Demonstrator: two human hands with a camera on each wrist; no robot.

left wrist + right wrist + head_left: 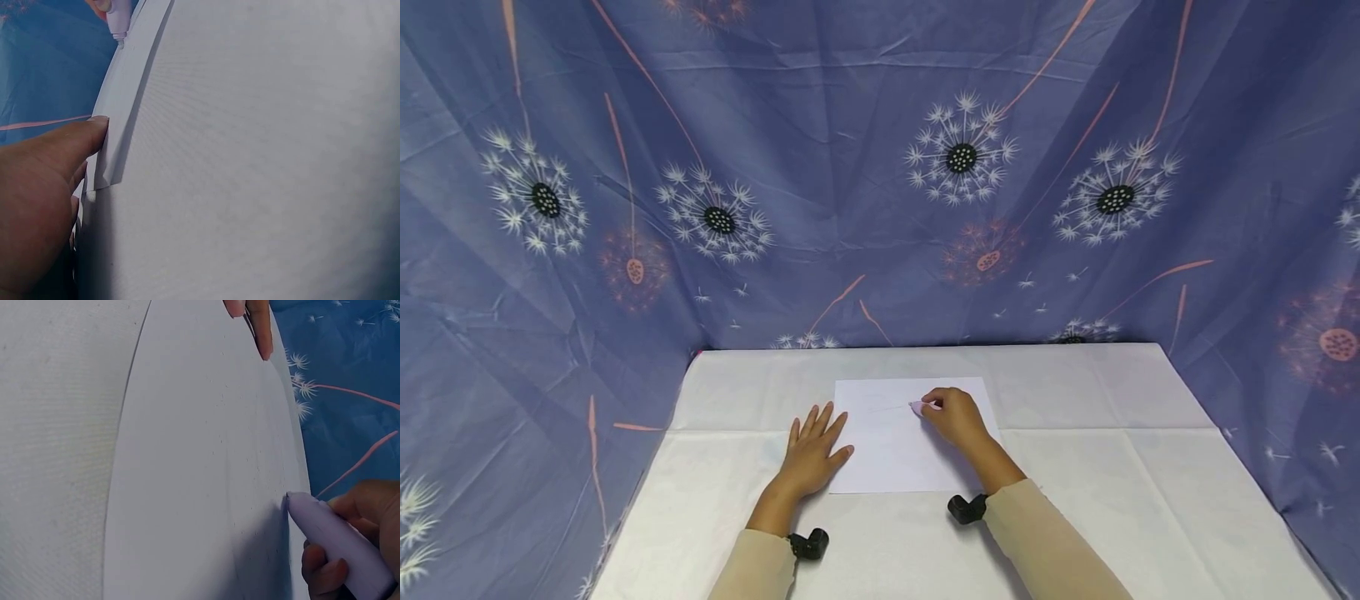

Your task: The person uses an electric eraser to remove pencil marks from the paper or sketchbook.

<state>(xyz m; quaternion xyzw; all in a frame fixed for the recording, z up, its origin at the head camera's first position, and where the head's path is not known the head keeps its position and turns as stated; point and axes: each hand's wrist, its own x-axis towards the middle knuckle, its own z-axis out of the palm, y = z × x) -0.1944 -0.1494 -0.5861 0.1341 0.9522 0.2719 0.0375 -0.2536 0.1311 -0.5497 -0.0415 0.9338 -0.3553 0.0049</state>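
A white sheet of paper (887, 458) lies on the cloth-covered table. My right hand (961, 419) grips a thick, pale lilac pen-shaped tool (340, 547) with a narrow tip; its exact kind is unclear. The tip meets the upper part of the sheet, where a faint line (889, 408) runs off to the left. At the sheet's left edge my left hand (810, 458) lies with fingers spread, the thumb (94, 131) resting on the paper. In the right wrist view, fingertips of the left hand (259, 328) show at the far end of the sheet.
A white cloth (1090, 475) with fold creases covers the table. Behind and at both sides hangs a blue curtain (842, 192) with a dandelion print. Black wrist devices (809, 544) are worn just below both hands, at the beige sleeves (1048, 542).
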